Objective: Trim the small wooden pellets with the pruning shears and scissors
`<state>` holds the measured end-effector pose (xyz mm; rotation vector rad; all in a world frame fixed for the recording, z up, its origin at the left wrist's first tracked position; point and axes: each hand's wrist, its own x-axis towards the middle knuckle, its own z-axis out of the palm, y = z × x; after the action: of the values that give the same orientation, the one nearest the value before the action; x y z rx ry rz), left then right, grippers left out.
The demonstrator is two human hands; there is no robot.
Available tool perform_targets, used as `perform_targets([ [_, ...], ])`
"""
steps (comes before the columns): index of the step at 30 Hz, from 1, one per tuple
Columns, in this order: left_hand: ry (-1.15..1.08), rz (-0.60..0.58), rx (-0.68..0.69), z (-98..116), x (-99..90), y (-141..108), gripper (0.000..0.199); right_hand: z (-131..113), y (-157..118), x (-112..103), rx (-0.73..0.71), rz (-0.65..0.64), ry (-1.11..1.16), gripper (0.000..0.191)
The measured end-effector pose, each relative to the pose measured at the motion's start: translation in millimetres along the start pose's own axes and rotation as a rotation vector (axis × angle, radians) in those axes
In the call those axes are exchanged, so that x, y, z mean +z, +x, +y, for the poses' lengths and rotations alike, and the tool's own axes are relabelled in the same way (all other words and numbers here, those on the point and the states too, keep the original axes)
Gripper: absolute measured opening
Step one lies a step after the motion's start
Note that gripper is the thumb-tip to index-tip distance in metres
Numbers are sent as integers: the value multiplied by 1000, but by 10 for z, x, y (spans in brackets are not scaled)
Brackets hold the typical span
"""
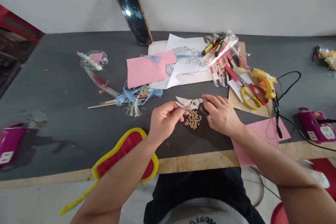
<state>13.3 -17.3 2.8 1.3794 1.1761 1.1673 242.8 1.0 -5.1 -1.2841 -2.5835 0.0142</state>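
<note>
Directly above a small heap of tan pieces [193, 119], the right hand [222, 115] is clenched around the handles of the pruning shears [187, 103], its fingers wrapped over the upper side and its wrist roughly in line with the forearm. The shears lie nearly level in the grip, blades directed toward the left hand [165, 119]; the blades appear slightly parted.

The left hand is bent inward, thumb and forefinger drawn together at the blade end — whether a small item is pinched there cannot be told. Both forearms slant inward from the near edge, bringing the hands close together on either side of the heap. The left forearm passes over a red shape with a yellow border [119, 151]; the right forearm passes over a pink sheet [262, 134].

Left of the grip and slightly beyond it: blue and pale green tassels [134, 103]. Beyond it: a larger pink sheet [147, 71] overlapping printed paper [174, 81]. Right of the grip, slightly farther out: scissors [251, 101] with one yellow and one red handle — a yellow glue gun [266, 82] just beside them.
</note>
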Motion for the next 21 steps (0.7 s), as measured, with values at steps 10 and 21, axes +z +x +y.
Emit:
perform_targets([
  [10, 14, -34, -2, -16, -18, 11, 24, -31, 8, -21, 1, -25, -39, 27],
  [21, -78, -99, -13, 14, -10, 12, 27, 47, -15, -3, -67, -7, 70, 11],
])
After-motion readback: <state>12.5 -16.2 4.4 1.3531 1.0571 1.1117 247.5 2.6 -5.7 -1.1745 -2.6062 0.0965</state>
